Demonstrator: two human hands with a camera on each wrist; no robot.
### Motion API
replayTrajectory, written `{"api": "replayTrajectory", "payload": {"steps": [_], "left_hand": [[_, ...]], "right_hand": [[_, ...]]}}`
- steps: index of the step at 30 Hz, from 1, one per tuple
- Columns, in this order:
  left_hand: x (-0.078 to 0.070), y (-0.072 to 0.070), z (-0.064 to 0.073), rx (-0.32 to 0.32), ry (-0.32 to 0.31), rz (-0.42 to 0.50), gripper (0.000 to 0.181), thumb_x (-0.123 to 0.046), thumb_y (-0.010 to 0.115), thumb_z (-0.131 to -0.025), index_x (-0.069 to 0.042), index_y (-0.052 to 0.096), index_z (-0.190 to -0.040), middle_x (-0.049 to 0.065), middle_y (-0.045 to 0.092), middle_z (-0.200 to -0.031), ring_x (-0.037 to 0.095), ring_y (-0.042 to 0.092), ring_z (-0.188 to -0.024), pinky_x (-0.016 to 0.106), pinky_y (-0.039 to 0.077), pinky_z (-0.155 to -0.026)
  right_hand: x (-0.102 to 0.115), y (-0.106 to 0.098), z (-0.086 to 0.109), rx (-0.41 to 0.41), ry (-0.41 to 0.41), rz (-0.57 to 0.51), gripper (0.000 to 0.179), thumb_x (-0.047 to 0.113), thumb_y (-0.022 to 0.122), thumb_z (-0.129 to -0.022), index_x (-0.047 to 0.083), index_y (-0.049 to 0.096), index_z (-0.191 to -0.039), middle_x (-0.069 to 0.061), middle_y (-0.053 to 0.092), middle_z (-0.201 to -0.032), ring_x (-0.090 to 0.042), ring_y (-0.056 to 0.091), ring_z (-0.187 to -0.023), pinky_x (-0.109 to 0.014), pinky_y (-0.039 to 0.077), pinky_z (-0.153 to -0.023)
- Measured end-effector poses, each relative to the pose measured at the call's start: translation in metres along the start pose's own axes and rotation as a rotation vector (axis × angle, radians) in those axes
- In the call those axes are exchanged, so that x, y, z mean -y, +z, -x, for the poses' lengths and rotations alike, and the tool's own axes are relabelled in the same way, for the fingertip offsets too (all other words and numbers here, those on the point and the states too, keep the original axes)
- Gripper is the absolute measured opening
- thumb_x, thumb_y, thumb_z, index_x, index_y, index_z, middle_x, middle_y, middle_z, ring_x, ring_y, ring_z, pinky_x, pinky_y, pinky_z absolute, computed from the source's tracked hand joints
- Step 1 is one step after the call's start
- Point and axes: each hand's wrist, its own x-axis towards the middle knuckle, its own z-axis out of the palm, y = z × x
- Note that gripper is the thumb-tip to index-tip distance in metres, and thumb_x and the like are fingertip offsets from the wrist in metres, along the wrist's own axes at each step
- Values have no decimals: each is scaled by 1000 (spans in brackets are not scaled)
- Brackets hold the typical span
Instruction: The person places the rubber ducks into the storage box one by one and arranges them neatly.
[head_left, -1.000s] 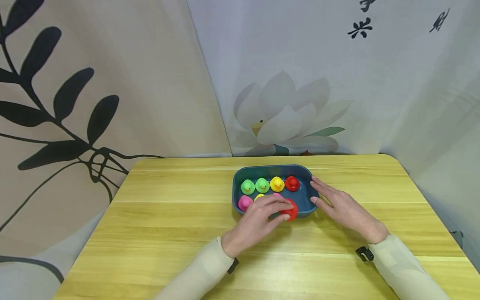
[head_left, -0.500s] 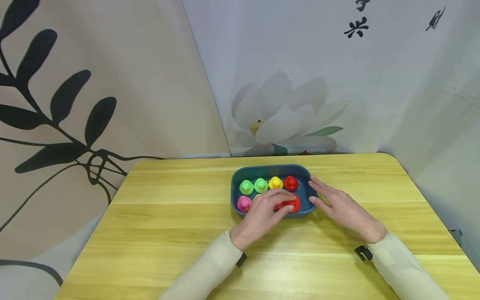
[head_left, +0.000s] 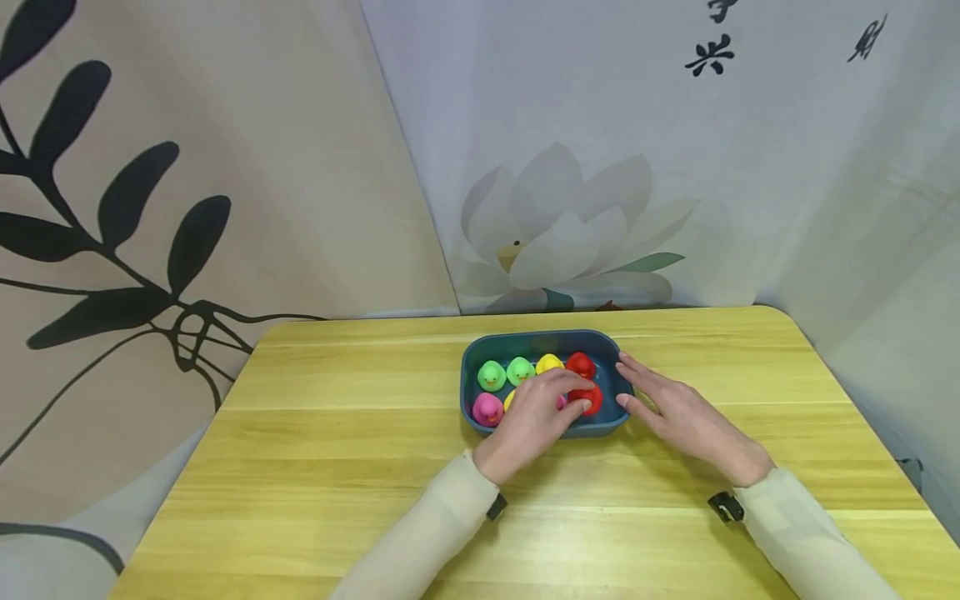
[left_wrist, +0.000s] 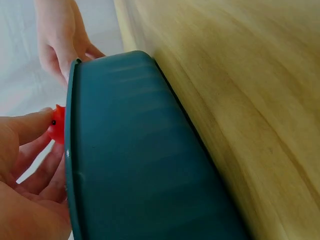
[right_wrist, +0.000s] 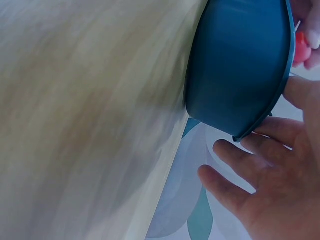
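My left hand (head_left: 531, 418) pinches a red rubber duck (head_left: 589, 400) between thumb and fingers, inside the near right part of a dark teal tub (head_left: 536, 337). In the left wrist view the duck (left_wrist: 57, 125) shows just past the tub's rim, with the thumb on it. My right hand (head_left: 686, 419) rests with straight fingers at the tub's right end, fingertips at the rim. In the right wrist view its fingers (right_wrist: 260, 150) spread along that end. Two green ducks (head_left: 506, 373), a yellow duck (head_left: 550, 363) and another red duck (head_left: 581, 364) form the back row.
A pink duck (head_left: 488, 409) sits at the front left of the tub; other yellow and pink ducks are partly hidden by my left hand. The tub stands on a wooden table (head_left: 337, 467), near its far edge. A printed curtain (head_left: 337, 167) hangs behind.
My left hand has carried the red duck from over the tub's near rim inward and slightly right, down among the others. The right hand has kept its place at the tub's end.
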Motion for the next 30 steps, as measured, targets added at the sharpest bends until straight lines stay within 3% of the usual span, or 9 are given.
{"api": "replayTrajectory", "payload": {"steps": [12, 21, 30], "left_hand": [[6, 7, -15, 64, -64, -14, 23, -19, 80, -93, -10, 79, -115, 3, 77, -111, 20, 70, -97, 18, 53, -80], [8, 13, -24, 115, -121, -28, 22, -21, 82, -91, -12, 81, -111, 0, 78, -105, 12, 66, -87, 17, 52, -77], [12, 15, -32, 185, -161, -11, 22, -18, 82, -91, -10, 81, -111, 1, 78, -105, 12, 67, -90, 19, 53, -81]], "right_hand": [[1, 0, -1, -3, 1, 5, 61, 35, 56, -108, 2, 41, -157, -14, 30, -167, -41, 45, -143, -59, 43, -111], [1, 0, -1, 4, 8, 0, 61, 36, 55, -109, 3, 41, -158, -13, 29, -168, -40, 43, -144, -59, 42, -112], [2, -1, -1, 11, 17, -1, 62, 37, 56, -108, 4, 40, -158, -13, 29, -168, -41, 42, -145, -60, 41, -113]]}}
